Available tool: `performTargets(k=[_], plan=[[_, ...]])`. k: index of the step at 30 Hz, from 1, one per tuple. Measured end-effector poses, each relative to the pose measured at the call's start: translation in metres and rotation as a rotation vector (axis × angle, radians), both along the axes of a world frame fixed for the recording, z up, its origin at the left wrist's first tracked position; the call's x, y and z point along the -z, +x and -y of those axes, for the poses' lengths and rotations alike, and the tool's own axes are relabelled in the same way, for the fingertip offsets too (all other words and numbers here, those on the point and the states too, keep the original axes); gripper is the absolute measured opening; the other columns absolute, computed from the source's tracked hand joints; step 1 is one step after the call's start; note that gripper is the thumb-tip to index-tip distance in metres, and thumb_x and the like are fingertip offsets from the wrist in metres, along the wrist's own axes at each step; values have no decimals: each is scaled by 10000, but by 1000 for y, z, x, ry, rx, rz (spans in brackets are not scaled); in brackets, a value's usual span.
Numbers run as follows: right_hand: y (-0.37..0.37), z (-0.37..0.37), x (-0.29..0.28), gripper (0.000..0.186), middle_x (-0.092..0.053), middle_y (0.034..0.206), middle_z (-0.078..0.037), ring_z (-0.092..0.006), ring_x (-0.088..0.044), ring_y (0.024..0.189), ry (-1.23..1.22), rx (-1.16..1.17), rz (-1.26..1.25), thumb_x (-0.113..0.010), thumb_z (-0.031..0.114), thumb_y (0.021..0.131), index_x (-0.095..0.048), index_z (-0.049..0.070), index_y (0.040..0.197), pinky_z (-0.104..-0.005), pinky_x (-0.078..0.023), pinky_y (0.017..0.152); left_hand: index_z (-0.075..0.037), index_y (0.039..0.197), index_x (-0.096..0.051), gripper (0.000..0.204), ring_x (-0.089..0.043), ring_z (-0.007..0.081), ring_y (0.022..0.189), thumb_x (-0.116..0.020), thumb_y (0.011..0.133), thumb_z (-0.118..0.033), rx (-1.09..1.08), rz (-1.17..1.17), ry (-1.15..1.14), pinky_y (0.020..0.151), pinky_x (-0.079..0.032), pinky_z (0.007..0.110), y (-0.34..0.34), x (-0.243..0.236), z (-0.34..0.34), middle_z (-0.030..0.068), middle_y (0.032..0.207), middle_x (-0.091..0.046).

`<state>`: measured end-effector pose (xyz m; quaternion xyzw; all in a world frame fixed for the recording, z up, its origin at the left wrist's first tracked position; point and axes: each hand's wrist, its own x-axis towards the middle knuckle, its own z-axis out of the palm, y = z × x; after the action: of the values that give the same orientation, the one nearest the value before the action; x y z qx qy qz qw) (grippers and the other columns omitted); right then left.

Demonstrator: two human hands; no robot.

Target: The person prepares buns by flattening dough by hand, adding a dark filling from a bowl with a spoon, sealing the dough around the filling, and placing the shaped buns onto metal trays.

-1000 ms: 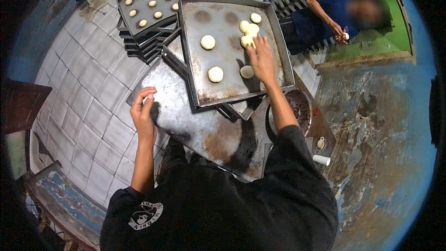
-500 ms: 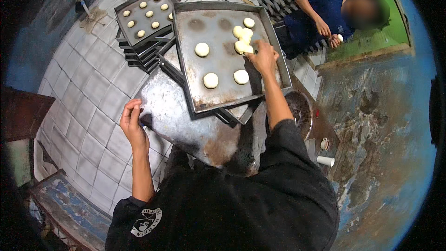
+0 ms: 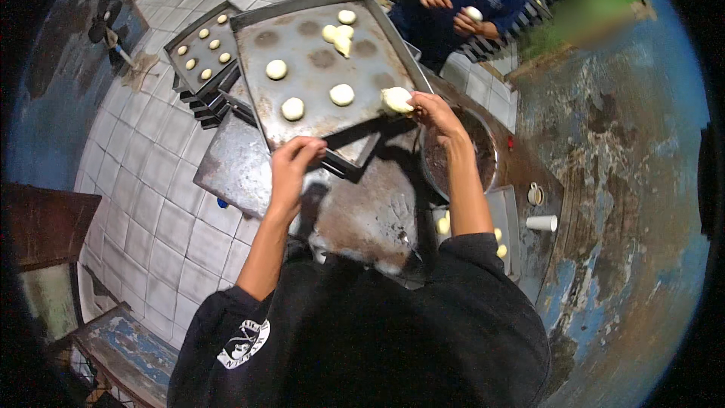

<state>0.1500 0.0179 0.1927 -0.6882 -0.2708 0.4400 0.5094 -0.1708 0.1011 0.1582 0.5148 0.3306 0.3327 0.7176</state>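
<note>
A square metal baking tray (image 3: 302, 75) bears several pale dough balls, such as the one at its near left (image 3: 293, 109). Toward its far side lies a cluster of smaller dough pieces (image 3: 340, 36), touching one another. My right hand (image 3: 444, 119) is closed, its thumb and fingers pinching a pale dough lump (image 3: 396, 100) over the tray's near right corner. At the near left, my left hand (image 3: 293, 170) has its fingers bent together against the tray's near rim; part of their grip is hidden.
More trays stand stacked beneath and at the far left, the top one (image 3: 202, 75) holding dough balls. A round pan (image 3: 483, 143), a dough tray (image 3: 504, 208), a small cup (image 3: 535, 194) and a white cup (image 3: 541, 223) are at right. A co-worker (image 3: 476, 0) holds dough beyond.
My right hand has drawn a dough lump off the cluster toward the near right corner. My left hand has come from beside the tray to its near rim. The view has shifted.
</note>
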Motion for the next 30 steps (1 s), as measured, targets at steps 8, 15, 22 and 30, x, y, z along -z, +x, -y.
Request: performTargets(k=[8, 15, 22, 30], plan=[[-54, 157, -22, 257, -673, 997, 32, -51, -569, 870, 334, -92, -299, -645, 215, 940, -684, 38, 1122, -221, -431, 780, -89, 1341, -520, 599, -671, 305, 1041, -514, 1016, -593, 478, 14, -559, 909, -565, 398, 123, 1, 86, 157, 1220, -628], [-60, 233, -6, 213, -665, 920, 23, -59, -566, 826, 160, -162, -191, -646, 178, 926, -700, 17, 1055, -226, -438, 761, 14, 1321, -539, 373, -686, 285, 1065, -585, 1039, -226, 397, 460, -573, 944, -581, 410, 104, 37, 112, 177, 1162, -671], [-39, 188, -86, 200, -666, 888, 41, -35, -559, 789, 224, -385, 73, -633, 139, 925, -693, -8, 1045, -211, -435, 708, -16, 1287, -565, 335, -679, 216, 976, -599, 1039, -239, 97, 468, -432, 877, -565, 333, 56, 8, 94, 113, 1106, -684], [-15, 74, -103, 284, -656, 861, -1, -37, -563, 710, 463, -213, -135, -647, 243, 929, -646, 10, 1090, -200, -427, 599, 9, 1321, -561, 402, -646, 247, 1073, -563, 1058, -295, -169, 509, -320, 982, -525, 364, -33, 10, 30, 153, 1190, -655]])
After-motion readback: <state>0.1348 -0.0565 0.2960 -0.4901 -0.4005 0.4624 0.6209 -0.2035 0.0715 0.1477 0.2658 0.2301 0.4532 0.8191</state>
